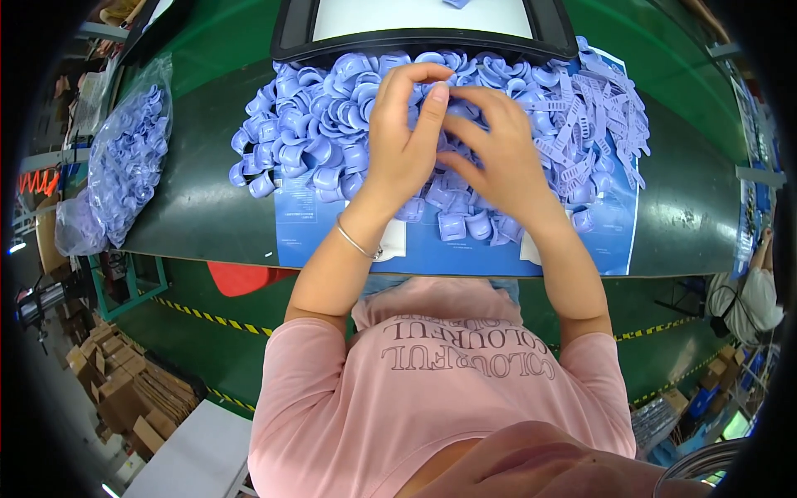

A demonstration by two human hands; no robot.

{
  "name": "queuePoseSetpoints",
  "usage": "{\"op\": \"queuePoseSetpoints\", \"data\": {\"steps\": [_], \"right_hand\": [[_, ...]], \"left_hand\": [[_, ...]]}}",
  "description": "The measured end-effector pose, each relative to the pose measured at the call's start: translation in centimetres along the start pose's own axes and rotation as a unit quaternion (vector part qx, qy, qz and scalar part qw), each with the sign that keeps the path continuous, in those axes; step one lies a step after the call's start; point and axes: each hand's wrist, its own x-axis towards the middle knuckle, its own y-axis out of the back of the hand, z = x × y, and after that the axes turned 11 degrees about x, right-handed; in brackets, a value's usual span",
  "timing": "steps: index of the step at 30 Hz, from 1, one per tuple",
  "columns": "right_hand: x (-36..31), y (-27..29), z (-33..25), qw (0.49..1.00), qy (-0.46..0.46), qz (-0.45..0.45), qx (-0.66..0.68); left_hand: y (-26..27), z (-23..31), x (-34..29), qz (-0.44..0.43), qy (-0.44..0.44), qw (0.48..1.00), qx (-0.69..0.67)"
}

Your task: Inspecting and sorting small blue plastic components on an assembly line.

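Both hands meet above a heap of curved periwinkle plastic pieces [320,116] on the table. My left hand [400,137] has its thumb and index finger brought together in a pinch near the tip of my right index finger. My right hand [506,158] curls in from the other side, its fingers bent toward the left thumb. Whatever lies between the fingertips is too small and covered to make out. To the right of the hands, flat slotted strips [581,124] of the same colour lie piled on the curved pieces.
A black-rimmed tray [423,39] with a white bottom stands behind the heap. Under the pieces lies a blue printed sheet [332,245] on the dark green table [199,207]. A clear bag of similar pieces [129,166] sits at the left edge. Below is a red stool [241,278].
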Motion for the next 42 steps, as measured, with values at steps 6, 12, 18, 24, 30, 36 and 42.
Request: {"op": "queuePoseSetpoints", "data": {"steps": [6, 12, 18, 24, 30, 36, 42], "right_hand": [[-0.3, 0.9, 1.0, 0.999, 0.015, 0.039, 0.0], [-0.1, 3.1, 1.2, 0.976, 0.056, 0.202, 0.056], [-0.5, 2.6, 0.9, 0.987, 0.057, 0.132, 0.074], [-0.7, 2.6, 1.8, 0.965, 0.005, 0.221, 0.142], [-0.8, 2.1, 1.3, 0.926, -0.166, 0.207, 0.269], [-0.8, 2.3, 1.0, 0.959, -0.123, 0.179, 0.181], [-0.4, 2.4, 0.6, 0.962, -0.138, 0.197, 0.126]], "left_hand": [[-0.1, -0.2, 0.0, 0.018, -0.089, 0.989, 0.113], [-0.6, 0.5, -0.9, -0.127, 0.045, 0.984, -0.117], [-0.4, 0.6, -0.7, -0.135, 0.066, 0.977, -0.151], [-0.2, 1.2, -0.6, -0.139, -0.032, 0.99, 0.011], [-0.4, 1.0, -0.9, -0.13, -0.087, 0.986, 0.059], [-0.3, 1.8, -1.1, -0.137, -0.079, 0.985, 0.062], [-0.4, 1.3, -1.1, -0.148, -0.048, 0.985, 0.069]]}}
